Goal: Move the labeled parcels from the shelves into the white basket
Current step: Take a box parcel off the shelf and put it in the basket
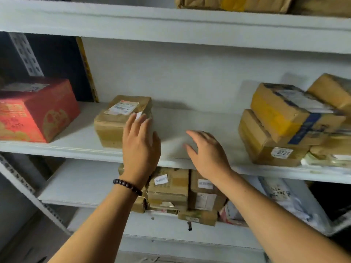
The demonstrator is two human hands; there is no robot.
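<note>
A small brown cardboard parcel with a white label on top sits on the middle shelf. My left hand has straight fingers laid against the parcel's right front corner. My right hand hovers over the bare shelf to the right of it, fingers spread, holding nothing. A stack of taped brown parcels with labels lies at the right end of the same shelf. The white basket is not in view.
A red printed box stands at the left of the middle shelf. Several labeled cardboard parcels and plastic mailers fill the shelf below. More brown parcels lie on the top shelf. A perforated metal upright runs at the left.
</note>
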